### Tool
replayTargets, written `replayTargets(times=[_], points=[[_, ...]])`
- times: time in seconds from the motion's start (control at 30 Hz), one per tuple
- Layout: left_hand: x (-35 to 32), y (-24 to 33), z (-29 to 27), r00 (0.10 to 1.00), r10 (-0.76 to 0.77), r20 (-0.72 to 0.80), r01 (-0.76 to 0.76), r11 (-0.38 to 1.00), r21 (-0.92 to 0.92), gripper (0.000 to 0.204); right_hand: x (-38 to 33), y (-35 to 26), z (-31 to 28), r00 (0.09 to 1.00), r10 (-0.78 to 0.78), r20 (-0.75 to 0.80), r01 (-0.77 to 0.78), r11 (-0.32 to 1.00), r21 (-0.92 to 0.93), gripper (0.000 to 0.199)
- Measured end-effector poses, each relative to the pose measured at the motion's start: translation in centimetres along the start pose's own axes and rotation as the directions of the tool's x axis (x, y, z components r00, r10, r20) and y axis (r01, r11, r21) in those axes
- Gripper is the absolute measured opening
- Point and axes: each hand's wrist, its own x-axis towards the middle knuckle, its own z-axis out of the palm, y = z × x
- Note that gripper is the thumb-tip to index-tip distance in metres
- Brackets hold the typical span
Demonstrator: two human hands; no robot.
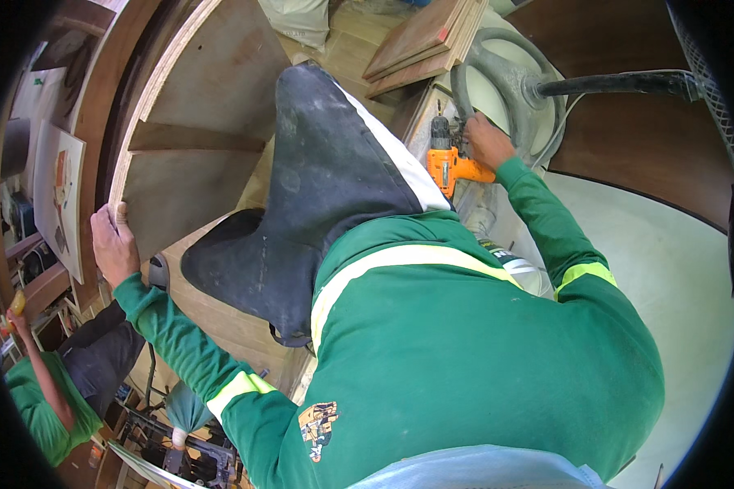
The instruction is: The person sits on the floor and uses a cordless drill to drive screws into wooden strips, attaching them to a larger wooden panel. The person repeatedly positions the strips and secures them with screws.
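Observation:
My left hand (116, 243) grips the edge of a plywood panel (196, 183), thumb on its grey-brown face and the other fingers partly hidden behind it. The panel stands upright at my left and has a strip of wood across its face. My right hand (489, 143) is at the upper right with its fingers curled in, right beside an orange cordless drill (444, 167). What those fingertips touch or hold is hidden. The drill lies next to my leg, its black chuck and bit pointing away from me. A grey round base (510, 69) with a black pole is just beyond my right hand.
Stacked boards (420, 41) sit at the far right of centre, and a white sack (300, 18) at the far side. Dark brown panels (644, 147) and a pale surface (652, 253) are at my right. A co-worker in green (45, 399) is at the lower left.

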Motion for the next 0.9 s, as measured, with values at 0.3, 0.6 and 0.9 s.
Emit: replayTargets(times=[0.3, 0.6, 0.9], points=[[-4.0, 4.1, -1.7, 0.992, 0.111, -0.067, -0.111, 0.994, 0.001, 0.043, -2.6, -0.6, -0.4, 0.999, 0.038, -0.004, -0.037, 0.985, 0.167, 0.026], [-6.8, 9.3, -4.4, 0.988, 0.12, 0.097, -0.113, 0.991, -0.066, 0.038, 0.2, -1.7, 2.1, 0.969, 0.227, -0.097, -0.196, 0.947, 0.256, 0.027], [-9.2, 10.5, -4.2, 0.994, 0.051, 0.095, -0.038, 0.99, -0.135, 0.051, -0.9, -0.4, 1.7, 0.962, 0.244, -0.126, -0.174, 0.897, 0.407, 0.016]])
